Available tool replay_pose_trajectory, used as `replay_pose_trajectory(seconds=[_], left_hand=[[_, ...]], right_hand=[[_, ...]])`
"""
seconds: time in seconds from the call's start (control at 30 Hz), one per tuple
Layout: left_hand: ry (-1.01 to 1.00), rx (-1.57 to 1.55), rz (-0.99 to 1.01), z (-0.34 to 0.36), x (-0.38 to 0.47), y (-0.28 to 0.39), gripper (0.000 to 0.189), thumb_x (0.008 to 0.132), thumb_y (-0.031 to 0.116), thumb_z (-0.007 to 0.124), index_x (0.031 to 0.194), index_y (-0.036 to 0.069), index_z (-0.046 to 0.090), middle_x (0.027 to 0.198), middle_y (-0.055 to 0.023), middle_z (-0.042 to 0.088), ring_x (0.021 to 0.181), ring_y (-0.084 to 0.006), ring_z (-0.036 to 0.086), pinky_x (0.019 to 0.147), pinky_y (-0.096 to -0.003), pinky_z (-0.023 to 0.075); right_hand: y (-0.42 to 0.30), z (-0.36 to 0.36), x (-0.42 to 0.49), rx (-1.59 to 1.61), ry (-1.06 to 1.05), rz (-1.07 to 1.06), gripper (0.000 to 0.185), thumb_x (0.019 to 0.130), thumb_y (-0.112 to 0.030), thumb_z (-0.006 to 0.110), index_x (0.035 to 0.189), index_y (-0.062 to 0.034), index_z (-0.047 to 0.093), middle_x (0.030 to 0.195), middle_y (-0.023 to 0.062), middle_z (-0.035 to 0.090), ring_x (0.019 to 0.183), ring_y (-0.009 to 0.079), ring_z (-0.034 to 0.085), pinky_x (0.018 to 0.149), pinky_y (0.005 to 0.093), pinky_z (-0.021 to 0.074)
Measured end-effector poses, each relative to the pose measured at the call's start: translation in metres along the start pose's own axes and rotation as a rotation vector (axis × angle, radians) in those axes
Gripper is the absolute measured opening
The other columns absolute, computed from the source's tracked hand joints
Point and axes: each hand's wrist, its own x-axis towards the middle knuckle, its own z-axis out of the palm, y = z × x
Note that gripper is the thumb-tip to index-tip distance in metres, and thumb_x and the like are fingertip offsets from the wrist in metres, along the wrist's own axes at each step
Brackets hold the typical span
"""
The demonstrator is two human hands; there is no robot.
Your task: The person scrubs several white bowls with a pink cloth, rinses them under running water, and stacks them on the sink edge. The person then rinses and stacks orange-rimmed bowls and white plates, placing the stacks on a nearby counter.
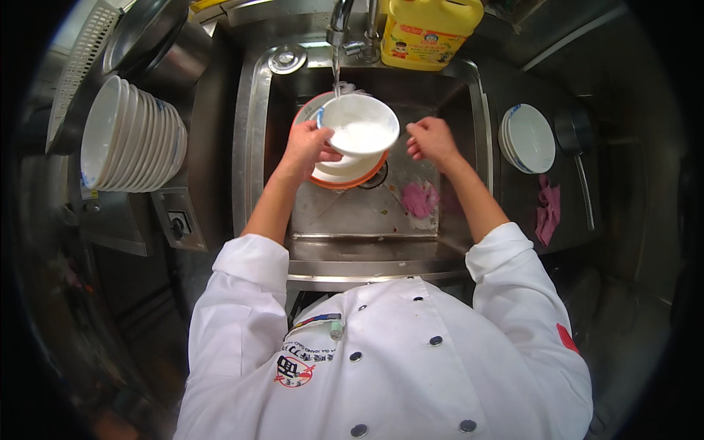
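Note:
My left hand grips the left rim of a white bowl with a blue mark, held tilted over the sink. Water from the metal faucet runs down at the bowl's far edge. Beneath it, an orange-rimmed basin with white ware in it stands in the stainless steel sink; the held bowl hides much of both. To the right of the bowl and apart from it, my right hand has its fingers curled, with nothing visible in them. A wet pink cloth lies on the sink floor among food scraps.
At left leans a long stack of white bowls, near metal pots. On the right counter are several white bowls, a pink cloth and a long-handled ladle. A yellow jug stands behind the sink.

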Motion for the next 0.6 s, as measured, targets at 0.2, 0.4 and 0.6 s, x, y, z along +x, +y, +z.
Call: replay_pose_trajectory(seconds=[0.2, 0.4, 0.6], left_hand=[[0.332, -0.026, 0.121, 0.005, -0.013, -0.001, 0.03, 0.084, -0.002, 0.045, 0.114, -0.002, 0.05, 0.105, -0.0147, 0.057, 0.093, -0.0259, 0.061, 0.074, -0.0394, 0.0566], [0.351, -0.688, -0.073, 0.008, 0.023, 0.008, 0.037, 0.094, 0.019, 0.034, 0.121, -0.005, 0.037, 0.118, -0.0225, 0.05, 0.114, -0.0397, 0.046, 0.097, -0.0592, 0.0342], [0.171, -0.71, 0.061, 0.024, 0.079, 0.034, 0.043, 0.095, 0.024, 0.038, 0.108, -0.016, 0.046, 0.109, -0.0244, 0.055, 0.1, -0.0337, 0.056, 0.09, -0.0434, 0.0446]], right_hand=[[-0.007, 0.067, 0.011, 0.326, -0.406, 0.122, 0.029, 0.086, -0.018, 0.053, 0.104, 0.0055, 0.052, 0.088, 0.0145, 0.063, 0.064, 0.0228, 0.065, 0.049, 0.0286, 0.0555], [-0.039, 0.078, 0.023, -0.278, -0.011, -0.526, 0.042, 0.082, -0.006, 0.048, 0.123, -0.0024, 0.038, 0.096, 0.024, 0.059, 0.069, 0.0392, 0.063, 0.059, 0.0417, 0.0539], [-0.009, 0.061, 0.021, -0.669, 0.416, -1.039, 0.045, 0.081, -0.005, 0.047, 0.124, 0.0024, 0.037, 0.096, 0.024, 0.059, 0.083, 0.0373, 0.061, 0.075, 0.0431, 0.0487]])
